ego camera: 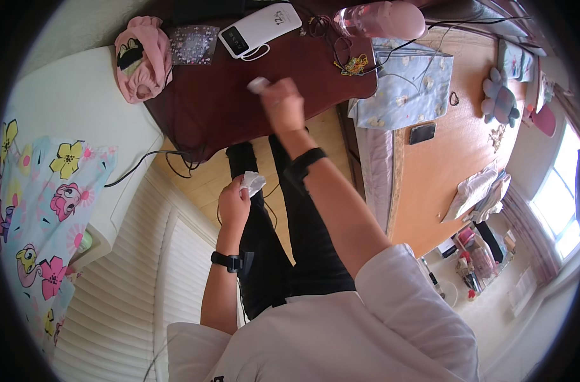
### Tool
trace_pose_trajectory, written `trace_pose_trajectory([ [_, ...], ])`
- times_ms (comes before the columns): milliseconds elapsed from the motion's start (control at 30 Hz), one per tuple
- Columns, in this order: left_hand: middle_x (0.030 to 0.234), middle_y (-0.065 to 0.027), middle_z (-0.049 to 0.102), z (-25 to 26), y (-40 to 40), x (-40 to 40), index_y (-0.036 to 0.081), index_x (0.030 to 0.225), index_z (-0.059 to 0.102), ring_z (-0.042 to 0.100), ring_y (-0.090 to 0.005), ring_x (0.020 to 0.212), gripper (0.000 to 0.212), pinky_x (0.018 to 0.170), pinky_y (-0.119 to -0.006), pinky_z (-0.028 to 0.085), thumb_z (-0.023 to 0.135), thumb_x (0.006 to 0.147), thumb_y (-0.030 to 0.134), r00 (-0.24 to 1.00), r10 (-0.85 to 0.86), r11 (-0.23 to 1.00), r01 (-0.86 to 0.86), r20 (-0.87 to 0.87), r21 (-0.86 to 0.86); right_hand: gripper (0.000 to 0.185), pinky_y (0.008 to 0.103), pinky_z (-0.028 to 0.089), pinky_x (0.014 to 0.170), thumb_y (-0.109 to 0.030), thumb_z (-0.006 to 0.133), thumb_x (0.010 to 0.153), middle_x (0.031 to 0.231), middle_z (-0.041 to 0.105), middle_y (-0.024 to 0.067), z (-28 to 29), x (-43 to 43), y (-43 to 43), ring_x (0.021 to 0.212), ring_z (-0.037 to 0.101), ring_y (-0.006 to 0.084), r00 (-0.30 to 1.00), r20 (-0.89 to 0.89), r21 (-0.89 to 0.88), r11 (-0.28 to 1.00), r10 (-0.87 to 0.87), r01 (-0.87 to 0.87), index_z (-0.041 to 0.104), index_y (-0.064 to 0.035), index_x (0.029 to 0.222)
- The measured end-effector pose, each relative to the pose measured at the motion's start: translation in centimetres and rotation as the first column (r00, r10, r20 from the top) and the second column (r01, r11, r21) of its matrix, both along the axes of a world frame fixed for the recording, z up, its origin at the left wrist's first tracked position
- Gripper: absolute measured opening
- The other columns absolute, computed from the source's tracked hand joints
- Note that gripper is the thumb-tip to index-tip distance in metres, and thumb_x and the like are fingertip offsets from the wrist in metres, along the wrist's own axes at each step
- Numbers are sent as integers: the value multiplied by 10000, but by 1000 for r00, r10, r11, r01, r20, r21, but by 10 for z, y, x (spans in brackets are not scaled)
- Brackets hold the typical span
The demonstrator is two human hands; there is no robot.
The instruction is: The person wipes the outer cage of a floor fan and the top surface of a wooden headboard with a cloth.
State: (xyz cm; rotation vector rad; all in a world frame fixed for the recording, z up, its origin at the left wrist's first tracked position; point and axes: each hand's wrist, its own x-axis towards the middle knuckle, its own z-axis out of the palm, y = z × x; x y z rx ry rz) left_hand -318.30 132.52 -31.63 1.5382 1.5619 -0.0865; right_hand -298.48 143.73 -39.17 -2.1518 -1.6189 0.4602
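Observation:
My right hand (286,104) is held over the dark red tabletop (213,105), blurred by motion. Its fingers are closed on a small white item (258,85), too blurred to name for certain. Lower down, my left hand (235,203) pinches a crumpled white tissue (253,183) above my black-trousered legs. A white power bank (261,29) with a wrist strap lies at the table's far side. Beside it are a clear sheet of small shiny beads or gems (193,45) and a pink cloth item with a bow (144,62).
A pink bottle (380,21), cables and a tangle of yellow cord (354,64) occupy the table's right end. To the right, a bed (433,191) carries folded blue cloth (404,86) and a phone (422,133). A white cabinet (80,95) adjoins the left; a cable (142,160) hangs nearby.

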Motion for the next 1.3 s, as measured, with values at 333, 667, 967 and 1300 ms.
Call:
trace_pose_trajectory([
  [333, 829, -187, 644, -1, 4, -7, 45, 1016, 614, 617, -365, 758, 235, 658, -426, 499, 531, 798, 62, 999, 26, 1000, -26, -30, 5, 89, 347, 470, 589, -47, 631, 751, 748, 494, 93, 1, 68, 20, 665, 552, 259, 966, -181, 142, 968, -182, 209, 676, -58, 827],
  [667, 860, -191, 645, 0, 3, 0, 51, 1033, 611, 619, -364, 785, 252, 684, -419, 503, 527, 795, 60, 999, 48, 996, -49, -20, -70, 68, 357, 482, 542, -51, 596, 759, 744, 520, 80, -25, 16, 20, 672, 562, 241, 997, -20, 161, 984, -73, 75, 572, -59, 696],
  [967, 864, -184, 648, 4, 11, -14, 35, 1022, 611, 619, -364, 780, 238, 678, -413, 501, 539, 797, 54, 997, 78, 997, -77, -26, 11, 80, 346, 467, 576, -81, 643, 753, 767, 535, 98, -5, 30, 30, 648, 560, 268, 910, -315, -5, 959, -271, 284, 663, -64, 828],
  [1300, 844, -187, 646, 0, 5, -19, 35, 1011, 614, 619, -367, 760, 245, 665, -419, 502, 537, 780, 48, 992, 124, 992, -125, -8, -9, 241, 348, 454, 613, 10, 611, 744, 771, 497, 109, -1, 67, 56, 646, 537, 262, 874, -106, 203, 851, -474, 485, 700, -53, 959],
])
